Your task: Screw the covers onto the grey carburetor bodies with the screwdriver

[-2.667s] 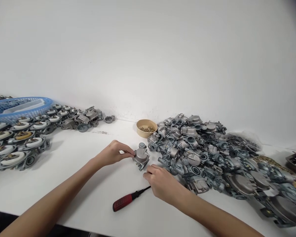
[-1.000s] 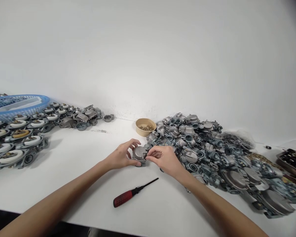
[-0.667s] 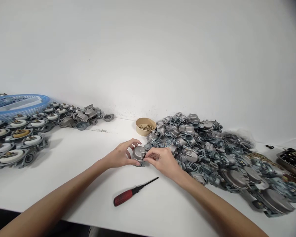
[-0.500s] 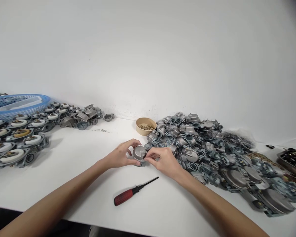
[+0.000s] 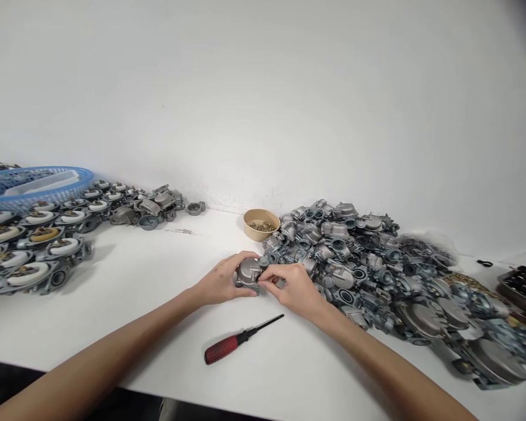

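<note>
Left hand point(image 5: 220, 280) curls further round the domed metal casting point(image 5: 248, 271).

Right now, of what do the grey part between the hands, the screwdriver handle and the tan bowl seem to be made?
Grey part: probably cast metal, matte; dull grey, moulded-looking surface.
Screwdriver handle: likely plastic or rubber, low-gloss; red with dark patches.
Tan bowl: perhaps paperboard or plastic, smooth; thin, even wall.
</note>
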`<control>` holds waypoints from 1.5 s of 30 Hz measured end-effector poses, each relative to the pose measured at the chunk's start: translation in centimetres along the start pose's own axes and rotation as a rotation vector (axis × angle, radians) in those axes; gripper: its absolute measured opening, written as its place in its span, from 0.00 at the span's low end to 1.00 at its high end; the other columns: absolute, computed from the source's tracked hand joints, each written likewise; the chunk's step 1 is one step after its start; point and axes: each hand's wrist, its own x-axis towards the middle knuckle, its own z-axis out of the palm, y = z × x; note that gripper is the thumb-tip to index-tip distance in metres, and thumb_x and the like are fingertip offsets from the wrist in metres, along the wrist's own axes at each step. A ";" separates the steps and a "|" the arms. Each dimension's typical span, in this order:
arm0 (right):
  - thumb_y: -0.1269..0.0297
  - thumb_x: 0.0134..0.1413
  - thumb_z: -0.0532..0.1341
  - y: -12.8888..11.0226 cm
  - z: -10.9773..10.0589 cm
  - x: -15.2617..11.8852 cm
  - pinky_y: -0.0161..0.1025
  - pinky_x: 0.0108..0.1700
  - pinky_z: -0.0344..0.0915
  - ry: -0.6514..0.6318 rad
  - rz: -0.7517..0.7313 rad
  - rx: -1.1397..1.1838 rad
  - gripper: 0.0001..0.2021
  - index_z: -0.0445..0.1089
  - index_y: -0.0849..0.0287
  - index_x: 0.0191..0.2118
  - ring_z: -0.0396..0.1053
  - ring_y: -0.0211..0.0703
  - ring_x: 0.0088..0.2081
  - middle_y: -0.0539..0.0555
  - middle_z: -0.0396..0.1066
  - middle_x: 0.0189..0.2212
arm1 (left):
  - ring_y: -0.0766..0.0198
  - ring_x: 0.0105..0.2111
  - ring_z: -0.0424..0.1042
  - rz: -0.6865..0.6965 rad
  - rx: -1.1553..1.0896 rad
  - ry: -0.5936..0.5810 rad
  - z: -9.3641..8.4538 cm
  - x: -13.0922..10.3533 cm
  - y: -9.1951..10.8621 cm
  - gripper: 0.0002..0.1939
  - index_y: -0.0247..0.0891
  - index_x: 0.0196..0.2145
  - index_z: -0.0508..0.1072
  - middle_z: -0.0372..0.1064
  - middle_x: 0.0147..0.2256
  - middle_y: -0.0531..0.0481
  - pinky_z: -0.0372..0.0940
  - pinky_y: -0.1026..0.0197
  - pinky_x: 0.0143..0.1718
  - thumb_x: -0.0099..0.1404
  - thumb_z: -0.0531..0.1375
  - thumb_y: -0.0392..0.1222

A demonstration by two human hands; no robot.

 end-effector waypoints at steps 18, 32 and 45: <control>0.77 0.64 0.56 -4.1 4.1 -3.5 0.37 0.46 0.67 -0.472 -0.554 -0.496 0.26 0.63 0.47 0.63 0.68 0.42 0.42 0.51 0.72 0.42 | 0.51 0.54 0.72 0.032 0.187 0.033 -0.4 -0.1 1.0 0.40 0.46 0.64 0.59 0.67 0.61 0.44 0.70 0.51 0.54 0.60 0.71 0.53; 0.80 0.62 0.59 -7.2 -9.3 0.1 0.36 0.42 0.71 -0.011 -0.556 -0.231 0.27 0.64 0.56 0.65 0.72 0.37 0.41 0.53 0.75 0.44 | 0.55 0.46 0.79 -0.015 0.100 0.054 1.3 -0.4 2.6 0.33 0.45 0.60 0.66 0.76 0.52 0.48 0.73 0.55 0.49 0.59 0.71 0.48; 0.84 0.51 0.67 -4.6 -8.5 0.1 0.36 0.44 0.80 0.206 -0.494 0.117 0.35 0.65 0.58 0.65 0.76 0.39 0.43 0.52 0.75 0.47 | 0.56 0.48 0.77 0.137 0.037 -0.052 2.3 -0.3 3.3 0.34 0.44 0.63 0.61 0.74 0.53 0.43 0.72 0.58 0.51 0.64 0.70 0.47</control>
